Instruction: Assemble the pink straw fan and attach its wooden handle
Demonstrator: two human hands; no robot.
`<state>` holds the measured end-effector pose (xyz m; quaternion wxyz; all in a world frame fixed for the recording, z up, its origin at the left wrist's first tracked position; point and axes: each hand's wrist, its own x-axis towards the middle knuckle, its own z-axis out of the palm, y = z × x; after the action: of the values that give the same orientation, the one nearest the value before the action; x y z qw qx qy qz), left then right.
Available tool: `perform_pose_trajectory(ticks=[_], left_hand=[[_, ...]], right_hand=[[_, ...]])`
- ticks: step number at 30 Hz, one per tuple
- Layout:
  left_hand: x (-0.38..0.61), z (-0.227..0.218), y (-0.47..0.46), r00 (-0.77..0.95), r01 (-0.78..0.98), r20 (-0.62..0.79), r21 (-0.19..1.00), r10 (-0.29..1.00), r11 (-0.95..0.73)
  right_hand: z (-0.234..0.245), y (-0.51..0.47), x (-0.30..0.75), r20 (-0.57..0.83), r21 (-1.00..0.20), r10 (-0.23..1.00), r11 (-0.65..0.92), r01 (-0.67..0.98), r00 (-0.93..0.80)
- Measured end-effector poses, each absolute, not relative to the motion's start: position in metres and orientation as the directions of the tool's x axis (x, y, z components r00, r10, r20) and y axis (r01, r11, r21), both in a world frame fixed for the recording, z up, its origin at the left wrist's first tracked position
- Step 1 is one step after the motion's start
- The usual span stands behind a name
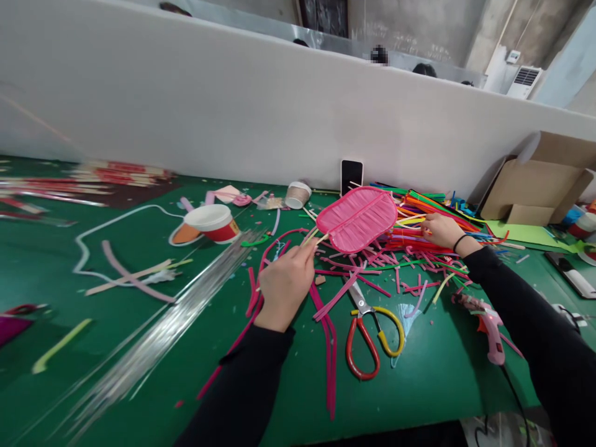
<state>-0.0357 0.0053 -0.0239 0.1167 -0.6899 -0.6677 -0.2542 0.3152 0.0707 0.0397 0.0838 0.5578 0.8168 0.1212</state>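
Observation:
My left hand (287,282) is closed on the thin pale stick handle of a pink fan (357,218), an oval of pleated pink material with a pink rim and midrib. The fan is held up over the table, tilted left to right. My right hand (442,231), with a black band at the wrist, reaches into a pile of coloured pipe cleaners (421,203) right of the fan. Its fingers are curled together beside a yellow strand; what they pinch is too small to make out. Short pink cut pieces (395,264) lie below the fan.
Scissors (365,323) with red and yellow handles lie open in front. A pink glue gun (491,332) lies right, its cord over the edge. Left are a paper cup (212,223) and a bundle of shiny wires (181,316). A phone (351,177) leans against the white partition (233,99).

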Motion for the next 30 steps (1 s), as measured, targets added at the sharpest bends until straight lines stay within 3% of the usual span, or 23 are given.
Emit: perform_pose_trajectory(ticks=[9,16,18,22,26,30], left_hand=[[-0.036,-0.024,0.006,-0.028,0.982,0.506,0.175,0.862,-0.07],[-0.036,-0.022,0.005,-0.022,0.983,0.501,0.167,0.865,-0.071],[-0.036,-0.021,0.005,-0.027,0.983,0.499,0.172,0.866,-0.069],[-0.036,-0.022,0.005,-0.027,0.982,0.497,0.177,0.867,-0.071],[-0.036,-0.022,0.005,-0.024,0.984,0.498,0.166,0.867,-0.068],[-0.036,-0.022,0.005,-0.024,0.983,0.496,0.17,0.868,-0.07]], right_hand=[[0.064,0.065,0.324,0.162,0.386,0.965,0.129,0.913,-0.205],[0.088,0.062,0.345,0.292,0.368,0.942,0.047,0.929,-0.163],[0.089,0.063,0.35,0.377,0.244,0.919,0.023,0.969,-0.116],[0.083,0.068,0.354,0.502,-0.143,0.864,0.11,0.984,-0.023],[0.084,0.076,0.349,0.589,-0.39,0.8,0.16,0.907,0.112],[0.101,0.083,0.343,0.673,-0.566,0.725,0.38,0.732,0.144]])
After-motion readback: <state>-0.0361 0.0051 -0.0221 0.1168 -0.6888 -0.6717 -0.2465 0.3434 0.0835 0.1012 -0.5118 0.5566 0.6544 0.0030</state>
